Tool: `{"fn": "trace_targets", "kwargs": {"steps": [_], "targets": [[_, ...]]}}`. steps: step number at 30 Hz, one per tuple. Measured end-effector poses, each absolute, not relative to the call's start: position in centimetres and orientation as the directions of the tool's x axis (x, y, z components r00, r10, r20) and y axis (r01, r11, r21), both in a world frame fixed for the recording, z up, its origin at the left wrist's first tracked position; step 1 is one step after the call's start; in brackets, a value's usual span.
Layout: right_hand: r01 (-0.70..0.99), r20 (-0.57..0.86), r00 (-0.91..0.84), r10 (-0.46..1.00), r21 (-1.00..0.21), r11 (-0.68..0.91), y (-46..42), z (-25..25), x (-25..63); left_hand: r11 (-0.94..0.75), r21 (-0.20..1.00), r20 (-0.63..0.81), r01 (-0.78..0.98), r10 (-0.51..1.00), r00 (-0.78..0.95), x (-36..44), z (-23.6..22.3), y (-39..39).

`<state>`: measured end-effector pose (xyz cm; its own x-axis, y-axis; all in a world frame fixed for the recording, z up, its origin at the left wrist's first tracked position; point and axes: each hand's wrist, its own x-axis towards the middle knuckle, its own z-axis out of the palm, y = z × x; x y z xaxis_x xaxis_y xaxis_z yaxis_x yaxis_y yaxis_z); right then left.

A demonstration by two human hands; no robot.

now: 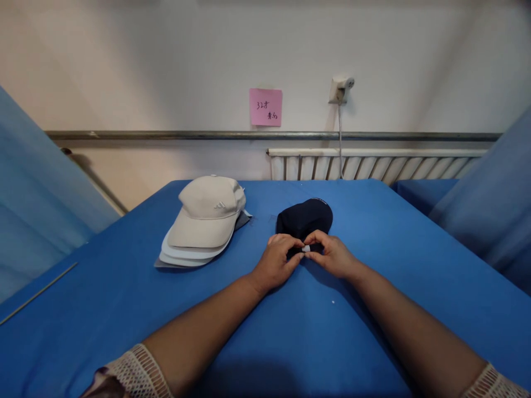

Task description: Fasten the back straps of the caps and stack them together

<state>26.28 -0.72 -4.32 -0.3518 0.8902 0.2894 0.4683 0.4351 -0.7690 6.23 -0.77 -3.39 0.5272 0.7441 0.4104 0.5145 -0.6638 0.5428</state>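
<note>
A black cap lies on the blue-covered table, its brim pointing away to the far right. My left hand pinches the near edge of the cap between thumb and fingertips. Right beside it, my right hand is closed in a pinch at the same edge. A small white tag shows between the two sets of fingertips. Most of the cap's near edge is hidden behind my fingers.
Left of my hands stands a stack of caps, a beige cap on top. A thin stick lies at the table's left edge. Behind are a radiator, a pink note and a plugged-in socket. Blue curtains hang at both sides.
</note>
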Motion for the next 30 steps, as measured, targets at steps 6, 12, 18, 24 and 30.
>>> {"fn": "trace_targets", "kwargs": {"steps": [6, 12, 18, 24, 30], "targets": [[0.278, 0.217, -0.353, 0.910, -0.904, 0.324, -1.1, -4.3, 25.8, -0.684, 0.432, 0.398, 0.588, 0.729, 0.556, 6.4, -3.4, -0.6], [-0.030, 0.040, -0.132, 0.990, -0.999, 0.037, 0.1, -4.4, 25.9, -0.637, 0.448, 0.401, 0.628, 0.771, 0.495, 6.0, -3.6, 0.1], [-0.359, -0.360, -0.106, 0.927, -0.856, -0.373, 0.3, -4.1, 26.3, -0.578, 0.564, 0.465, 0.591, 0.813, 0.351, 5.7, -3.4, 0.6], [-0.406, -0.521, -0.378, 0.765, -0.649, -0.643, -0.8, -4.7, 24.9, -0.586, 0.585, 0.514, 0.560, 0.802, 0.303, 5.7, -3.6, 0.7], [-0.603, -0.401, -0.240, 0.884, -0.652, -0.459, -1.4, -4.3, 23.8, -0.589, 0.582, 0.505, 0.561, 0.802, 0.318, 5.8, -3.8, 0.6]]}}
